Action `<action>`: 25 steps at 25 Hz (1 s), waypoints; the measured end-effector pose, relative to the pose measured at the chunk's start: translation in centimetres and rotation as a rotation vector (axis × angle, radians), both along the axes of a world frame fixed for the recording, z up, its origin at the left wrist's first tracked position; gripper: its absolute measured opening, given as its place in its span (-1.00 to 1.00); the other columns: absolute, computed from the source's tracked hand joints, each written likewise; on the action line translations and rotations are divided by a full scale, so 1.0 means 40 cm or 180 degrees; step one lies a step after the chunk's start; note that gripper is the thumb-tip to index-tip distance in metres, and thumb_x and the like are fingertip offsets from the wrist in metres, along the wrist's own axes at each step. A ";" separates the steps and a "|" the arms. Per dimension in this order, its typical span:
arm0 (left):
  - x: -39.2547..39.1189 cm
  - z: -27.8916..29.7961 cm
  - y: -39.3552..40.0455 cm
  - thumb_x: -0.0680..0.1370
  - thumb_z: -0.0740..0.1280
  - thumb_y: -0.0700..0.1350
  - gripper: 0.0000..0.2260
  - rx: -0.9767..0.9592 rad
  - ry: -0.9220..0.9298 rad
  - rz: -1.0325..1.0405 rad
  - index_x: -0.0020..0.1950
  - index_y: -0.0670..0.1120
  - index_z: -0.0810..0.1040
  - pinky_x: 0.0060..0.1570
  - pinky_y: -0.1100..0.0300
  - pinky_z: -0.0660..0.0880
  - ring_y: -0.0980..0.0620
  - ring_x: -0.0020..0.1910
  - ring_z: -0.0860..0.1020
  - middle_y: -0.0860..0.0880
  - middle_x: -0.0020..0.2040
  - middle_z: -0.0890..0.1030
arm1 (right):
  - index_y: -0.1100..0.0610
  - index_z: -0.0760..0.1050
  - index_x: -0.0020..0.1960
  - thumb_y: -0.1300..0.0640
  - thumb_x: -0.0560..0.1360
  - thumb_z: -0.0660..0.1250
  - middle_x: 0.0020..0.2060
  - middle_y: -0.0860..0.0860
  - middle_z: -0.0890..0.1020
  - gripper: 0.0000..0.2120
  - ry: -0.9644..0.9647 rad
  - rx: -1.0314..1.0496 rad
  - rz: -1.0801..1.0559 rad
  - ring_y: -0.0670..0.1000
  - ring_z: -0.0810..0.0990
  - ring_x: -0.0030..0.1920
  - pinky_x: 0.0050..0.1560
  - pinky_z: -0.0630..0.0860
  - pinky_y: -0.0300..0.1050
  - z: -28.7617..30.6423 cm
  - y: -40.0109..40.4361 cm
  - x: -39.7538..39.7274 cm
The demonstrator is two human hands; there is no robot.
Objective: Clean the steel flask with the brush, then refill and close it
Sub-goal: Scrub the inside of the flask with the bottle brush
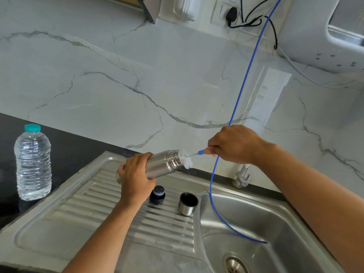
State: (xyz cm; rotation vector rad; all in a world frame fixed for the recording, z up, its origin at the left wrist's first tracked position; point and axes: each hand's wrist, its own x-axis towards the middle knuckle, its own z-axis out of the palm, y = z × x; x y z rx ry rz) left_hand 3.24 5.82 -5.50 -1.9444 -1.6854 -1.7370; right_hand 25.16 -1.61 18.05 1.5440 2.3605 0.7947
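The left hand [136,174] grips the cylindrical steel flask [157,164], held nearly horizontal above the ribbed steel drainboard [59,223]; the right hand [234,144] pinches the blue-handled white bristle brush [186,159] at its threaded mouth. Bristles snagging there could spray water or twist the flask loose. Whether the flask holds anything is hidden. The clear teal-capped plastic bottle [33,164] holds water; the steel cup lid [188,203] looks empty.

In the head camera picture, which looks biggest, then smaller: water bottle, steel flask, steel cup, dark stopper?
1. water bottle
2. steel flask, partly hidden by the left hand
3. steel cup
4. dark stopper
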 end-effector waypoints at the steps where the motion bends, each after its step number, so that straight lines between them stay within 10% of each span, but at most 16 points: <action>1: 0.002 0.001 0.000 0.18 0.52 -0.35 -0.33 0.0005 0.0029 0.0005 0.27 -0.01 0.56 0.14 -0.11 0.35 -0.10 0.15 0.55 0.03 0.13 0.60 | -0.03 0.56 -0.13 -0.23 0.68 0.10 -0.22 -0.09 0.58 -0.59 0.0125 -0.0117 -0.0110 0.05 0.55 -0.12 0.03 0.55 0.02 -0.002 0.001 0.003; 6: 0.006 0.000 -0.004 0.18 0.52 -0.34 -0.33 0.0060 0.0154 -0.0018 0.27 -0.01 0.56 0.15 -0.09 0.34 -0.09 0.14 0.55 0.04 0.12 0.60 | -0.03 0.45 -0.20 -0.21 0.69 0.09 -0.29 -0.08 0.51 -0.60 0.0407 -0.0354 -0.0080 0.07 0.57 -0.12 0.01 0.54 0.02 -0.063 0.012 -0.075; 12: 0.010 0.002 -0.003 0.17 0.51 -0.36 -0.32 -0.0126 -0.0129 0.0021 0.26 0.01 0.56 0.11 -0.07 0.34 -0.08 0.11 0.53 0.06 0.09 0.58 | 0.04 0.57 -0.07 -0.10 0.59 0.38 -0.31 -0.06 0.51 -0.79 -0.0516 0.1138 0.1039 0.07 0.53 -0.34 -0.34 0.28 -0.10 -0.101 0.015 -0.051; 17: -0.006 0.004 -0.001 0.18 0.53 -0.34 -0.32 0.0054 0.0112 -0.0074 0.27 0.00 0.56 0.15 -0.02 0.30 -0.07 0.15 0.53 0.06 0.13 0.60 | 0.02 0.52 0.02 -0.16 0.71 0.07 -0.20 -0.06 0.55 -0.65 -0.0206 0.0304 0.0447 0.06 0.51 -0.21 -0.24 0.37 -0.06 -0.052 -0.010 -0.021; 25: 0.013 0.012 -0.011 0.16 0.52 -0.33 -0.34 0.0302 0.0499 -0.0007 0.24 0.00 0.59 0.17 -0.16 0.40 -0.05 0.12 0.56 0.05 0.12 0.61 | 0.11 0.53 -0.32 -0.14 0.68 0.19 -0.44 -0.01 0.45 -0.50 0.1608 -0.1377 -0.0799 -0.03 0.40 -0.38 -0.10 0.36 -0.10 -0.071 0.040 -0.029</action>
